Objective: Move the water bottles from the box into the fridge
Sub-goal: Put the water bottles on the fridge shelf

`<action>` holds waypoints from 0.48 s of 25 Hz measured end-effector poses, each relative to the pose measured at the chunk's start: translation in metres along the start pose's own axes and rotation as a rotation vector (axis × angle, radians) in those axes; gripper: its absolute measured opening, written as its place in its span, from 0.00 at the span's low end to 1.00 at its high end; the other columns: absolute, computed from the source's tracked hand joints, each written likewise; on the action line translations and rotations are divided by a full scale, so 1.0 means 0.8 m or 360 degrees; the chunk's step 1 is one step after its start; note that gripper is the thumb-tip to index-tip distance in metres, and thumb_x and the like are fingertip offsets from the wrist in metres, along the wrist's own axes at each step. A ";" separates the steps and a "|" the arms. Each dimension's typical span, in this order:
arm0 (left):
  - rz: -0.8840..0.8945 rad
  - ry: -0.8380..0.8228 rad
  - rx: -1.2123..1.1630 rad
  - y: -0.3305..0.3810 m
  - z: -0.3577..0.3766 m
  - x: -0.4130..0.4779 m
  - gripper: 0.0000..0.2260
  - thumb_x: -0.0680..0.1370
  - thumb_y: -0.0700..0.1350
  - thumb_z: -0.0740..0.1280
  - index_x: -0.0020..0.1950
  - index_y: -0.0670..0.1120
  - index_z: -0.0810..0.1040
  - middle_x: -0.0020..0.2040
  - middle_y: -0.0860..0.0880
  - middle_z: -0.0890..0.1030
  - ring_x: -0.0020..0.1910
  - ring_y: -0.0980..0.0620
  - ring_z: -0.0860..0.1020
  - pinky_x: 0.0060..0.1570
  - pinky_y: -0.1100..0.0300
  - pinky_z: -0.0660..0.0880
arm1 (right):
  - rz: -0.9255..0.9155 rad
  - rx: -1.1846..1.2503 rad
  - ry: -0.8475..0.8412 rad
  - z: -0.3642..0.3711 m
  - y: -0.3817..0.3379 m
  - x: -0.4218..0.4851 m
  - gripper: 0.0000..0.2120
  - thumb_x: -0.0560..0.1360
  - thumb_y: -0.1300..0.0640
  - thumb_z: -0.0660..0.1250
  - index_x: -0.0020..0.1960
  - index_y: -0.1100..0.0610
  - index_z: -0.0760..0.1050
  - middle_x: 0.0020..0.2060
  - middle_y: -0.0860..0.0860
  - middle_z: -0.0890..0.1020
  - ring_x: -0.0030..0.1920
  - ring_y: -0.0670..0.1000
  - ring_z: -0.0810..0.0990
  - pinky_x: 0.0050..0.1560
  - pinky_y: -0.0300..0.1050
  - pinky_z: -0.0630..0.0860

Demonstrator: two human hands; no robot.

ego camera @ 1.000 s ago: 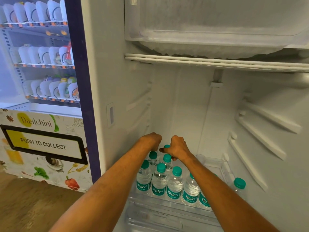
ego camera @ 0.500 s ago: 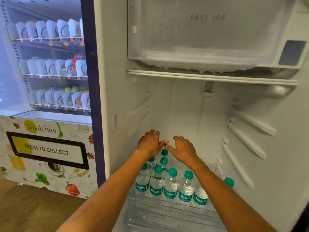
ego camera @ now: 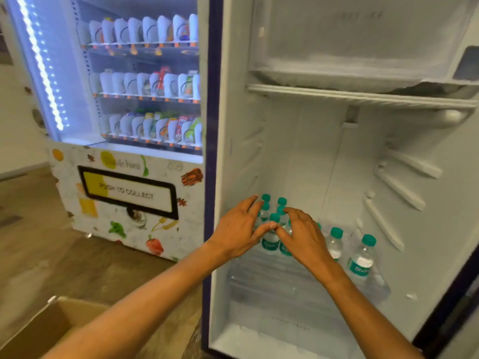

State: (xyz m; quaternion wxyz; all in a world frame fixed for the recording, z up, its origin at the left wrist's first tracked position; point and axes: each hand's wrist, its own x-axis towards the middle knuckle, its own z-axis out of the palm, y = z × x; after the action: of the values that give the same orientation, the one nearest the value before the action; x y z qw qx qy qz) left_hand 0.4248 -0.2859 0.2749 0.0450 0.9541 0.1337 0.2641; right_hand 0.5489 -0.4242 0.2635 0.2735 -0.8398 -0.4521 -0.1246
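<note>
Several clear water bottles point(ego camera: 270, 230) with teal caps and teal labels stand grouped on the clear lower shelf point(ego camera: 272, 278) of the open fridge point(ego camera: 311, 151). One more bottle point(ego camera: 361, 257) stands apart at the right. My left hand point(ego camera: 241, 229) and my right hand point(ego camera: 303, 234) hover in front of the group, fingers spread and relaxed, thumbs nearly touching. Neither holds a bottle. A corner of the open cardboard box point(ego camera: 49, 327) shows at the bottom left on the floor; its inside is hidden.
A lit vending machine point(ego camera: 129, 112) with rows of white packets stands left of the fridge. The frosted freezer compartment point(ego camera: 350, 47) sits at the top of the fridge. Shelf rails line the fridge's side walls. Wooden floor lies to the left.
Both hands have let go of the bottle tops and pulled back from the group, fingers now spread. The view has swung left and down, bringing the box into sight.
</note>
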 end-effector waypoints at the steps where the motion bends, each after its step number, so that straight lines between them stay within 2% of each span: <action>1: 0.0057 -0.0006 0.0002 -0.006 -0.006 -0.027 0.32 0.79 0.66 0.53 0.76 0.47 0.61 0.76 0.47 0.63 0.70 0.48 0.69 0.65 0.53 0.72 | -0.0028 0.0052 0.0013 0.010 -0.010 -0.017 0.26 0.78 0.42 0.62 0.69 0.58 0.69 0.65 0.55 0.75 0.64 0.56 0.73 0.63 0.48 0.70; 4: 0.0187 -0.0049 0.0031 -0.046 -0.023 -0.109 0.29 0.80 0.64 0.55 0.74 0.45 0.66 0.69 0.47 0.70 0.62 0.49 0.75 0.58 0.53 0.76 | -0.0088 0.0235 -0.0078 0.054 -0.042 -0.058 0.22 0.75 0.43 0.68 0.60 0.58 0.77 0.56 0.55 0.81 0.57 0.55 0.78 0.56 0.48 0.75; 6: 0.0138 -0.0124 0.0111 -0.088 -0.033 -0.158 0.28 0.80 0.63 0.56 0.72 0.44 0.68 0.66 0.46 0.73 0.59 0.48 0.77 0.55 0.53 0.77 | -0.0130 0.0318 -0.0247 0.092 -0.066 -0.076 0.19 0.73 0.45 0.70 0.55 0.58 0.78 0.51 0.54 0.82 0.53 0.55 0.80 0.52 0.48 0.76; 12: -0.0404 -0.0471 0.0187 -0.236 -0.024 -0.301 0.26 0.81 0.62 0.55 0.70 0.45 0.68 0.63 0.45 0.73 0.58 0.47 0.76 0.55 0.52 0.76 | -0.0278 0.0406 -0.0810 0.234 -0.180 -0.118 0.18 0.73 0.43 0.69 0.55 0.56 0.78 0.49 0.52 0.81 0.50 0.52 0.80 0.48 0.43 0.75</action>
State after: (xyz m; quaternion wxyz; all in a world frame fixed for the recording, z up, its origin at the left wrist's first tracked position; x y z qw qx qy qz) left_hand 0.1726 -0.1712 0.1438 0.0413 0.9590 0.2598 0.1051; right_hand 0.3697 -0.3187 0.1171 0.2430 -0.7608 -0.5886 0.1248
